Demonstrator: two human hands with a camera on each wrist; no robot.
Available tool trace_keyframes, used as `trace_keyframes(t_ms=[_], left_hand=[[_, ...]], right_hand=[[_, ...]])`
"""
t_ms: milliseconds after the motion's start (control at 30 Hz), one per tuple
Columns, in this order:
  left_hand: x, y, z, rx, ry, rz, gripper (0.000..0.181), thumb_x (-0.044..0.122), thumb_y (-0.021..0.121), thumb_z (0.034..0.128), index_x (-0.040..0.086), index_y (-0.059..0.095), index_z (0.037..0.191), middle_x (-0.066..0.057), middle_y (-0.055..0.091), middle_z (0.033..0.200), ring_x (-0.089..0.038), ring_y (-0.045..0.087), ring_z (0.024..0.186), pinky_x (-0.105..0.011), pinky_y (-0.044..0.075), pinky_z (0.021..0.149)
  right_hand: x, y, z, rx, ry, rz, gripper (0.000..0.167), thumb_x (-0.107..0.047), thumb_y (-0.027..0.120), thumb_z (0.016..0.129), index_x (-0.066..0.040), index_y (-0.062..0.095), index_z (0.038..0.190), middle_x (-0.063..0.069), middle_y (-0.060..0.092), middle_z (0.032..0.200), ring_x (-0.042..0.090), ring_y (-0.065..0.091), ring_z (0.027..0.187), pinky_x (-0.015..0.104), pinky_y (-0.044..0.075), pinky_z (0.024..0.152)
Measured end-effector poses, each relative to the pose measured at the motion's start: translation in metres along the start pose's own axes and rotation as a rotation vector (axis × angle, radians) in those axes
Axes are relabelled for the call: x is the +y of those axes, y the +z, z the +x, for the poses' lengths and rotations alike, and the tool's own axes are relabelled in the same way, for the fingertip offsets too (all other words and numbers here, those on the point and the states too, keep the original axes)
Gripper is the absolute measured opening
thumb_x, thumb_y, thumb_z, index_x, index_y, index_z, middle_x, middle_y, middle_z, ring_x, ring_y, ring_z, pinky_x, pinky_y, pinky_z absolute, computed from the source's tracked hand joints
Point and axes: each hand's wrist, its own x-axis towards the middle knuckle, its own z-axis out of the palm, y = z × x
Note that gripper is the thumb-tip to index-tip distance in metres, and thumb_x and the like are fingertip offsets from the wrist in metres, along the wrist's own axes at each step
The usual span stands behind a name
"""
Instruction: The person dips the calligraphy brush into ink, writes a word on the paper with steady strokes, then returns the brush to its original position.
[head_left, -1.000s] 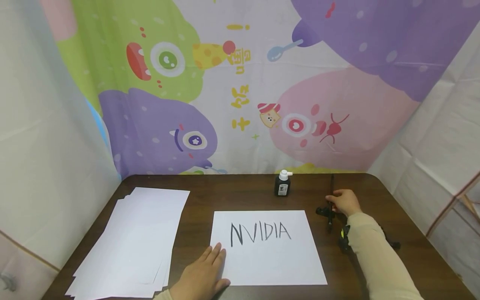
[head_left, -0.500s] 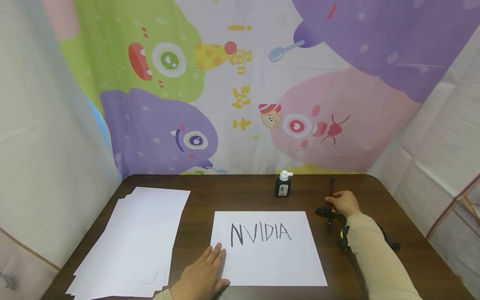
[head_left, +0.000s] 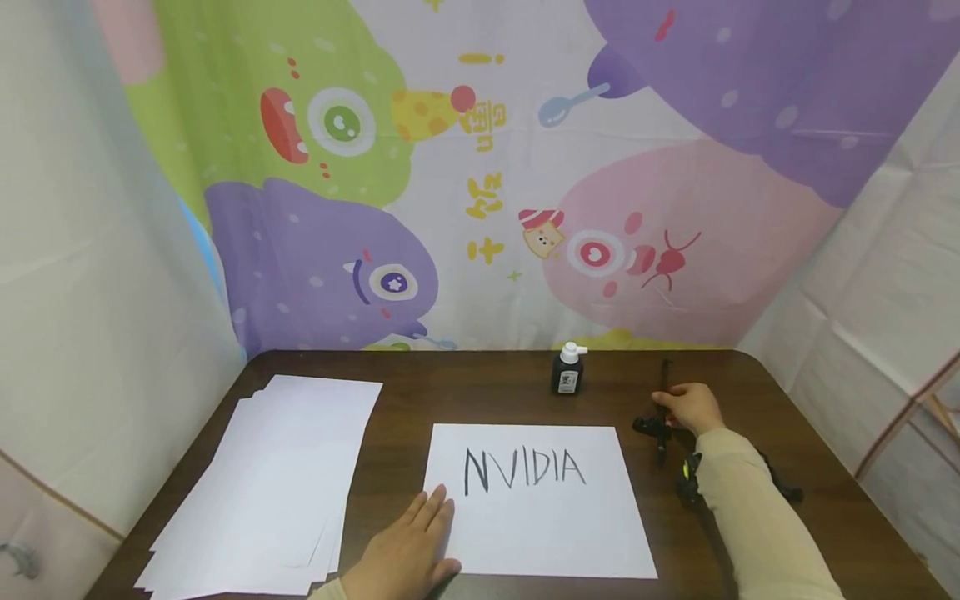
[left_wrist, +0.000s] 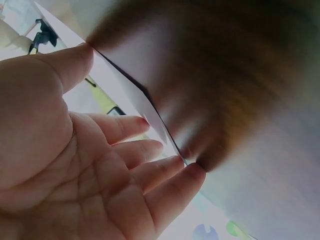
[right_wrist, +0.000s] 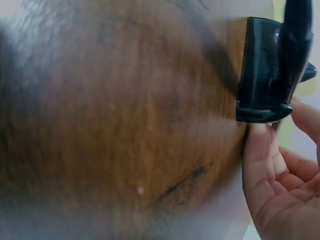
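Note:
On the right of the table in the head view, my right hand (head_left: pixel 692 408) pinches a slim black writing brush (head_left: pixel 665 379) between thumb and fingers. The brush lies across a small black rest (head_left: pixel 651 427). In the right wrist view the glossy black rest (right_wrist: pixel 262 70) stands just beyond the fingers, and the brush's tip cannot be made out. My left hand (head_left: pixel 405 546) lies with fingers extended on the left edge of a white paper sheet (head_left: pixel 555 533), which bears the dark letters NVIDIA. The left wrist view shows the palm (left_wrist: pixel 85 165) and fingertips touching a surface.
A stack of white paper (head_left: pixel 262 483) lies on the left of the brown table (head_left: pixel 480 379). Behind the lettered sheet stands a black ink bottle (head_left: pixel 568 375) with a white cap. A cartoon-printed cloth (head_left: pixel 480 292) hangs at the back.
The brush's far end has come down slightly toward the rest, with my right hand still on it. My left hand stays on the sheet.

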Motion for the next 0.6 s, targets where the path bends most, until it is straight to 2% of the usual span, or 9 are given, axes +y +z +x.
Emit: trace_keyframes(t_ms=[167,267,367,500,600], left_hand=[[0.000,0.000,0.001,-0.009,-0.002,0.000,0.074,0.048,0.066,0.0866,-0.002,0.049,0.140,-0.019,0.045,0.150,-0.040,0.047,0.135,-0.049,0.049,0.102],[0.001,-0.001,0.002,-0.028,-0.012,-0.008,0.075,0.048,0.067,0.0862,-0.002,0.049,0.140,-0.020,0.044,0.150,-0.041,0.047,0.135,-0.050,0.049,0.102],[0.001,-0.001,0.003,-0.045,-0.023,-0.012,0.076,0.048,0.067,0.0858,-0.002,0.049,0.140,-0.021,0.045,0.150,-0.041,0.047,0.134,-0.051,0.049,0.102],[0.001,-0.001,0.003,-0.051,-0.027,-0.004,0.076,0.049,0.067,0.0857,-0.002,0.049,0.139,-0.021,0.046,0.149,-0.042,0.048,0.133,-0.051,0.049,0.102],[0.001,0.000,0.002,-0.048,-0.025,0.006,0.076,0.050,0.066,0.0858,-0.002,0.050,0.139,-0.021,0.046,0.148,-0.041,0.048,0.133,-0.050,0.048,0.102]], right_hand=[[-0.003,-0.006,-0.003,0.003,-0.035,-0.018,0.067,-0.023,0.061,0.097,0.024,0.034,0.136,0.044,0.046,0.132,0.018,0.069,0.076,0.031,0.061,0.069],[-0.007,-0.011,-0.007,0.040,-0.057,-0.106,0.071,-0.029,0.059,0.097,0.022,0.032,0.139,0.044,0.047,0.131,0.028,0.072,0.079,0.043,0.059,0.080],[-0.012,-0.016,-0.010,0.103,-0.090,-0.201,0.072,-0.034,0.057,0.097,0.019,0.033,0.140,0.040,0.053,0.128,0.040,0.069,0.095,0.052,0.052,0.092],[-0.021,-0.020,-0.013,0.232,-0.184,-0.224,0.066,-0.034,0.057,0.097,0.015,0.041,0.138,0.033,0.062,0.115,0.045,0.061,0.102,0.053,0.049,0.088],[-0.031,-0.022,-0.018,0.317,-0.262,-0.191,0.058,-0.031,0.057,0.098,0.012,0.046,0.136,0.029,0.065,0.108,0.040,0.062,0.095,0.050,0.050,0.081]])
